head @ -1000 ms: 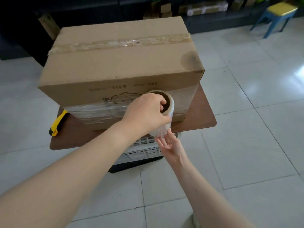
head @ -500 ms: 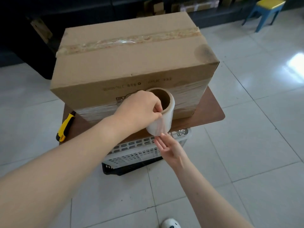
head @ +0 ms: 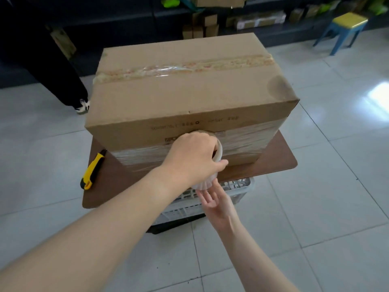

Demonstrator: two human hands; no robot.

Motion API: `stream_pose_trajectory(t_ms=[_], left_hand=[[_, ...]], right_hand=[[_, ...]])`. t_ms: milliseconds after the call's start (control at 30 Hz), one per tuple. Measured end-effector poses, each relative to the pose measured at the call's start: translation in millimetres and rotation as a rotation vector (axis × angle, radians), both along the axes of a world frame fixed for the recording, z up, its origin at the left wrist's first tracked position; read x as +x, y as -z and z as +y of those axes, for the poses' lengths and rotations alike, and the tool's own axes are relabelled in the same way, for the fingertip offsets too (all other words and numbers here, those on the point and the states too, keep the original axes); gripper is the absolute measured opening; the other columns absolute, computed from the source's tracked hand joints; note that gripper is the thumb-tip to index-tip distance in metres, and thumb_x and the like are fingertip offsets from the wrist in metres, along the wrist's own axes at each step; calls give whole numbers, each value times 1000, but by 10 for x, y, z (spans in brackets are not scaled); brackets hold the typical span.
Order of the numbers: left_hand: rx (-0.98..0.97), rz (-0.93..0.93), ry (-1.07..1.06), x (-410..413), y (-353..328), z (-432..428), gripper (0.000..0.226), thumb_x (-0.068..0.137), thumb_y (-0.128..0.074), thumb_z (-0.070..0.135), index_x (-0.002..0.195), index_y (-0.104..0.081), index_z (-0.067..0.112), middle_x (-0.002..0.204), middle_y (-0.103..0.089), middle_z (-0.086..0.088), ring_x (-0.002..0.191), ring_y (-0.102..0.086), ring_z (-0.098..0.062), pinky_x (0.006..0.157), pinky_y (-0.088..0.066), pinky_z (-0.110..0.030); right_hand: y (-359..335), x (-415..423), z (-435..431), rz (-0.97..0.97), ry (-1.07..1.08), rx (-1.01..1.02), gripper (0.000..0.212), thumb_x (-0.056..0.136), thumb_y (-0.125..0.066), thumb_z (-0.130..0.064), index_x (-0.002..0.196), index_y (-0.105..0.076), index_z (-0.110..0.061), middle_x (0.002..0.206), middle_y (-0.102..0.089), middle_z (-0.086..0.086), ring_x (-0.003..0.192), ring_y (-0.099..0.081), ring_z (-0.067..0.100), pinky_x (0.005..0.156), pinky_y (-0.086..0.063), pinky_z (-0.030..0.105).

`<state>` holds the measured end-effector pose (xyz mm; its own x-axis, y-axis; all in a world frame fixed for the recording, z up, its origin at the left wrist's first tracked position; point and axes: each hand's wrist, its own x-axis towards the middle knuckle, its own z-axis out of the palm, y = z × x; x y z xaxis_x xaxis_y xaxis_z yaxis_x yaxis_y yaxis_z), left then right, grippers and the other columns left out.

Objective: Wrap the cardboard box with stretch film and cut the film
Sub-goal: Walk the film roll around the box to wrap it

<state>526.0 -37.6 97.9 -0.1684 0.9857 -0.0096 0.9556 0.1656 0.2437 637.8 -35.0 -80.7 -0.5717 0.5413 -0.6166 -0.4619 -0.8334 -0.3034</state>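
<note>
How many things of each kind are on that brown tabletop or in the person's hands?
cardboard box: 1
stretch film roll: 1
yellow knife: 1
Total: 3

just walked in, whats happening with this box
A person is wrapping the cardboard box in stretch film. Their left hand grips the film roll at its top end, against the box's near side, while the right hand sits open under the roll's bottom end. A band of film already covers the box's lower part. The yellow utility knife lies untouched on the brown board, left of the box.
</note>
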Motion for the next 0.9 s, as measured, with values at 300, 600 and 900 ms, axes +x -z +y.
stream_pose_trajectory(t_ms=[300,600,900], left_hand=[[-181,-50,175,-526,63,-405,25,85,-52,29,107,-58,18,78,-66,1,62,-60,-17,52,-54,-35],[-116,178,441,-971,22,-714,6,86,-47,20,86,-53,20,73,-57,3,66,-54,-19,51,-41,-31],[-162,138,406,-943,32,-623,28,82,-47,42,70,-53,17,63,-57,3,56,-54,-17,47,-43,-29]], right_hand=[[10,-428,-527,-69,-43,44,46,89,-64,-14,133,-51,-11,129,-62,9,121,-55,21,98,-47,38],[-121,-746,-821,-84,182,-123,71,92,-54,-49,142,-37,-3,143,-44,22,133,-44,34,106,-42,49],[-114,-880,-713,-97,223,-105,33,96,-53,-34,118,-58,-9,124,-59,17,117,-56,31,108,-38,52]])
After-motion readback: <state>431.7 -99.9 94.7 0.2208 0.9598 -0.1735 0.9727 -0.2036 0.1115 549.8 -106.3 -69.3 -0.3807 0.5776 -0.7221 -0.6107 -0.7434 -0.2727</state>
